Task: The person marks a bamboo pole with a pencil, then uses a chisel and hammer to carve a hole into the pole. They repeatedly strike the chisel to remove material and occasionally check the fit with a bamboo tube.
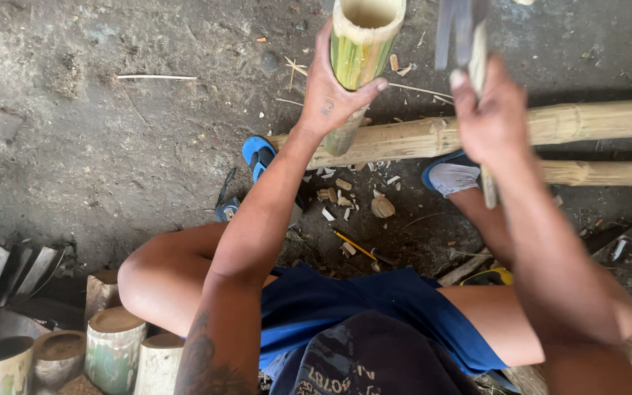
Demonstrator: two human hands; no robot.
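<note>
Left hand [334, 91] clenched, arm outstretched; right hand [488, 117] fisted, raised.

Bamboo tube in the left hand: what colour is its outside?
Green streaked with pale yellow, with a cream cut rim: the bamboo tube in the left hand, head view.

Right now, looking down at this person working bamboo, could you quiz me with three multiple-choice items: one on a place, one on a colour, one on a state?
1. Where do the cut bamboo sections stand?
A. lower left
B. top right
C. on the knees

2. What colour are the shorts?
A. red
B. blue
C. white

3. How is the bamboo tube in the left hand?
A. lying flat
B. upright, gripped
C. split apart

A: they cluster by the left knee.
B: blue cloth covers the lap.
B: fingers wrap it, its open end up, while the right hand grips a blade.
</note>
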